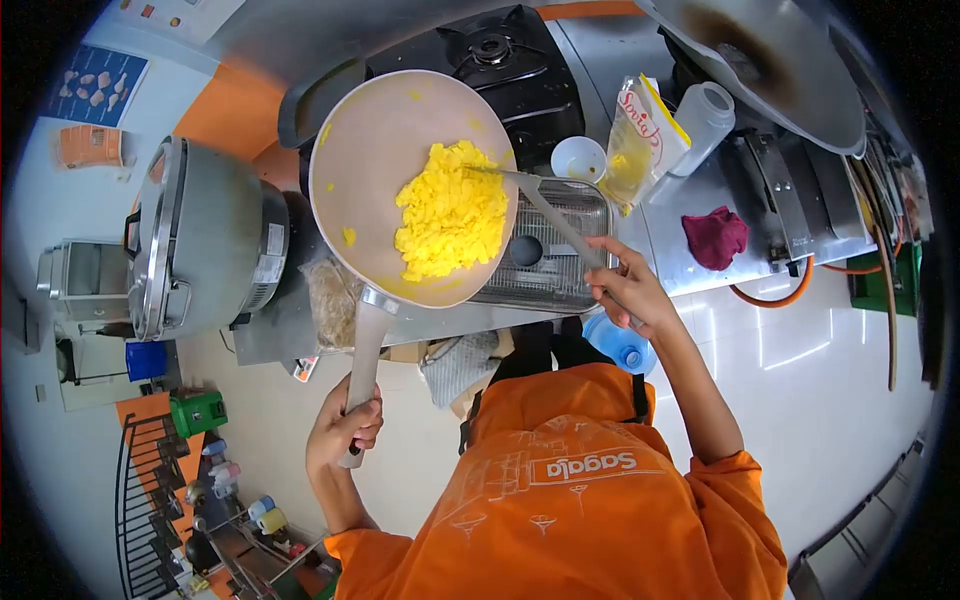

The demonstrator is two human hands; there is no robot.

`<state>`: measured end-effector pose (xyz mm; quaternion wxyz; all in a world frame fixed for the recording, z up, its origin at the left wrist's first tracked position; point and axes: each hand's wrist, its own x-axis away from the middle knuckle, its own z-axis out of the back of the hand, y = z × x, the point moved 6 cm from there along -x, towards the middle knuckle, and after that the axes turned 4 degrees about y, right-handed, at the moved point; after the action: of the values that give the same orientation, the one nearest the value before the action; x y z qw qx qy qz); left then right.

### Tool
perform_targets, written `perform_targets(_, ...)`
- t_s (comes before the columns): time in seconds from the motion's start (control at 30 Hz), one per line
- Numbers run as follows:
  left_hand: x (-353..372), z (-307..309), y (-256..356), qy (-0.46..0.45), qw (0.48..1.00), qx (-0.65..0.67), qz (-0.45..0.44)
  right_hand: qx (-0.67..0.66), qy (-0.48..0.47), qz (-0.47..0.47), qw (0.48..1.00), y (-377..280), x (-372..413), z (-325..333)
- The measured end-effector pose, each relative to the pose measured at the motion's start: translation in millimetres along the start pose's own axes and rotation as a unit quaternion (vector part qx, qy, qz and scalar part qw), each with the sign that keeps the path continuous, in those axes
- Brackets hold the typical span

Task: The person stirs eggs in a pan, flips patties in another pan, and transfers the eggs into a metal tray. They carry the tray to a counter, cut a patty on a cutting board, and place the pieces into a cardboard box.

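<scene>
Scrambled egg lies heaped in the pan, forward of the left fingers. The left hand wraps the pan's handle, probably for steadiness. The right hand grips a spatula whose far end meets the egg, its length likely sparing fingers heat. Beside the right fingertips sits a wire basket.

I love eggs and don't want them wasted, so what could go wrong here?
Only the left hand grips the pan, by its handle; a slip might tip out the eggs. The right hand has the spatula in them, and a hard push could flick bits into the wire basket. The bowl and pouch stand close to the spatula, so a wide swing may knock them.
</scene>
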<state>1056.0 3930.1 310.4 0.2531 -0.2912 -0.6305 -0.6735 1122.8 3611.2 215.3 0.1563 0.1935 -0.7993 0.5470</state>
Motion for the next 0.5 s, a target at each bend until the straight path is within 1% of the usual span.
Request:
perform_targets(0.1,-1,10,-1,0.007,0.999,-0.049,-0.016,0.005,0.007,0.000,1.000,6,5,0)
perform_targets(0.2,-2,19,2,0.012,0.994,-0.092,-0.057,0.015,0.011,0.005,1.000,8,12,-5)
perform_targets(0.3,-4,26,8,0.025,0.985,-0.143,-0.094,0.023,0.037,0.031,0.999,2,19,-8)
perform_targets(0.4,-10,33,12,0.027,0.970,-0.202,-0.130,0.152,0.056,0.069,0.984,-18,31,-21)
perform_targets(0.5,-17,39,12,0.032,0.971,-0.208,-0.117,0.151,0.044,0.089,0.984,-25,22,-29)
